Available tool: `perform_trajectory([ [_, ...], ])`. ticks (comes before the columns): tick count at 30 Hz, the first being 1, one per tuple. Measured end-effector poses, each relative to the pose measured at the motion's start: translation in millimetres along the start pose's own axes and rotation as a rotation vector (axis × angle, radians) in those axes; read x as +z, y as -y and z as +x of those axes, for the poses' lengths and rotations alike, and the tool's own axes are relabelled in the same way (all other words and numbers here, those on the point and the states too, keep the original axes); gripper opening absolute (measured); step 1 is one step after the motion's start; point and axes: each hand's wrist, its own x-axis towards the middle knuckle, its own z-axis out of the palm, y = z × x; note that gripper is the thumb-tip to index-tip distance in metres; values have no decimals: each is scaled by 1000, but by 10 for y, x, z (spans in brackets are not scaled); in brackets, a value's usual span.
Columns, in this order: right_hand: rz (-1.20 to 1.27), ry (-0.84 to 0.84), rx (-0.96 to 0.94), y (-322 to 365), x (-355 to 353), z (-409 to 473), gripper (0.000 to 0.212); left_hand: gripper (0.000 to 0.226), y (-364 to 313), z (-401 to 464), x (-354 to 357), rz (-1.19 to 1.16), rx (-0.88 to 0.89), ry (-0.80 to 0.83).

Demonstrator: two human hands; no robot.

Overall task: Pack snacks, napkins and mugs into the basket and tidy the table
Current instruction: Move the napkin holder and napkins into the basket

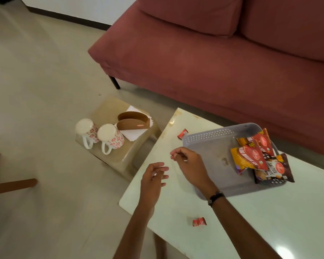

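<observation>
Over on the left, 2 mugs (99,134) with a red flower print sit upside down on a low stool (120,154) on the floor, handles pointing your way. Just beside them on the same stool is a brown napkin holder (133,121) resting on white napkins (134,134).

Your left hand (152,181) hovers at the left edge of the bench (251,221), fingers loosely apart, nothing in it. Your right hand (189,162) is a bit further in, just beside the near-left corner of the grey basket (213,146), with thumb and forefinger drawn together; can't tell if there's anything pinched there. There's a watch (215,197) on that wrist.

1 small red wrapper (182,133) lies on the bench touching the basket's far-left corner, and another red wrapper (199,221) sits near the front, between your forearms.

Snack packets (258,159) are piled at the right end of the basket, about 4 of them, red, yellow and dark brown. A pink sofa (213,62) runs behind the bench.
</observation>
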Motion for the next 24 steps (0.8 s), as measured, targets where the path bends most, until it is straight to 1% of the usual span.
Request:
perform_trajectory([
  [4,-135,45,-16,61,580,544,21,20,-105,530,-433,-87,5,-84],
  [7,-310,63,-90,133,990,971,33,25,-224,933,-688,-103,30,-70],
  [11,-479,-47,-192,249,1378,1478,41,43,-320,1392,-866,-73,9,-63],
  [13,-588,-69,-241,253,1514,1709,40,45,-317,1589,-938,-68,-13,-60],
  [16,-658,-38,-234,221,1606,1934,34,47,-299,1768,-1005,-74,-40,-37],
  [18,-683,-16,-211,208,1622,2003,30,46,-287,1841,-1028,-86,-42,-25],
  [21,-686,-18,-227,222,1612,2015,29,45,-284,1901,-1056,-101,-66,-27],
  [24,-668,-101,-264,271,1541,1883,25,42,-303,1884,-1041,-118,-87,-27],
])
